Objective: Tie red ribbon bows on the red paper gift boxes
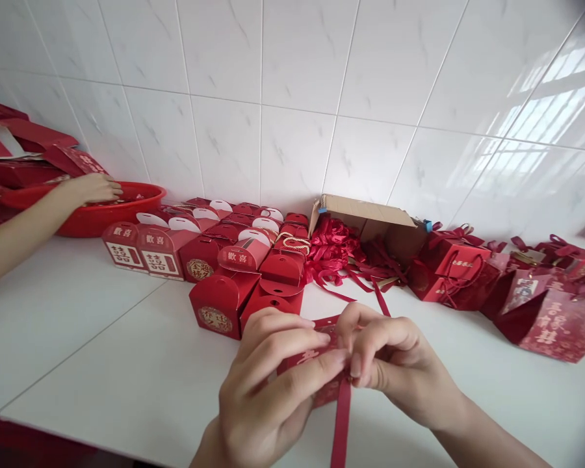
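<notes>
My left hand and my right hand are both closed around a small red gift box low in the middle of the view. The fingers pinch its top from both sides and mostly hide it. A red ribbon hangs down from the box between my hands, and my right fingertips pinch at its upper end. Just beyond my hands stands a cluster of folded red gift boxes on the white counter.
Another person's hand reaches into a red basin at the far left, beside stacked red packaging. An open cardboard box spills red ribbons. Red gift bags lie at the right. A white tiled wall stands behind.
</notes>
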Demonstrator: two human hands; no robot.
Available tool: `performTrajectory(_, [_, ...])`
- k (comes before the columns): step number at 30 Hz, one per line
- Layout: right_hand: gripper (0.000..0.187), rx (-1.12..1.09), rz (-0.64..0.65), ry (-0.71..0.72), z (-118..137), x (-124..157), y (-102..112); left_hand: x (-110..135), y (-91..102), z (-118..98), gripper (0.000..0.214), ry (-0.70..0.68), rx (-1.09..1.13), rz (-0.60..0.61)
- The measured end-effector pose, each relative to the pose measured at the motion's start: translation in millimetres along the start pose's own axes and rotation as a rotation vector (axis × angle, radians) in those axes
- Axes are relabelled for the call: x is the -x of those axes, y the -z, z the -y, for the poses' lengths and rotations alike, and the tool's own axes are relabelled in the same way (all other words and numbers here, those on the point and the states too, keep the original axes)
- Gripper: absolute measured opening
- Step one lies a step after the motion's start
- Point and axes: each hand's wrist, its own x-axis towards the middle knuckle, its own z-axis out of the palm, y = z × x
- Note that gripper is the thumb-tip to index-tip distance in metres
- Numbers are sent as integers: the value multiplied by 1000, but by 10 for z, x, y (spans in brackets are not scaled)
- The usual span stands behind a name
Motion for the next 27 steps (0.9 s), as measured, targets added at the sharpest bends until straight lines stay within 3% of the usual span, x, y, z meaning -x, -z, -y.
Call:
performTrajectory(6, [22,123,-26,61,-8,26,0,48,-41,-9,20,28,5,-42])
performTrajectory(16, [16,539,-109,330,-37,34,-60,124,-111,-44,29,170,20,-82])
performTrajectory(20, [17,555,-76,317,-9,37,-17,94,-61,1,27,192,45,10])
performTrajectory(25, [19,493,34,310,191,67,128,121,37,137,58,556,-32,175])
performTrajectory(27, [20,511,55,314,305,105,184,134,53,188,49,611,-33,300])
